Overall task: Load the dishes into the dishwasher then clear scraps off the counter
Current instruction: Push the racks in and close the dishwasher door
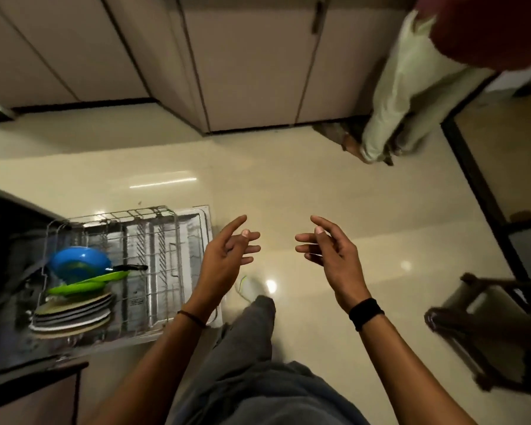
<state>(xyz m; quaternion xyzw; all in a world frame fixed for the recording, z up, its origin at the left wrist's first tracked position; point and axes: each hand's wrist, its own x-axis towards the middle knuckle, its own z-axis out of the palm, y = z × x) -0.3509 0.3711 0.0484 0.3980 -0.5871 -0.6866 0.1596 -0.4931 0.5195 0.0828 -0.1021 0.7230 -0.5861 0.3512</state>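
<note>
The dishwasher's lower wire rack point(154, 240) is pulled out over the open door at the lower left. In its left end stand a blue pan point(78, 260) with a black handle, two green plates point(89, 282) and a row of several grey and beige plates point(71, 315). The rack's right half holds nothing. My left hand point(227, 256) hovers just right of the rack, fingers apart, holding nothing. My right hand point(328, 250) faces it over the floor, also spread and holding nothing.
Beige cabinet doors point(252, 72) run along the far side of the glossy tiled floor. Another person's legs in pale trousers point(402, 96) stand at the upper right. A dark wooden stool point(488, 326) is at the right edge. My own leg point(252, 332) is below my hands.
</note>
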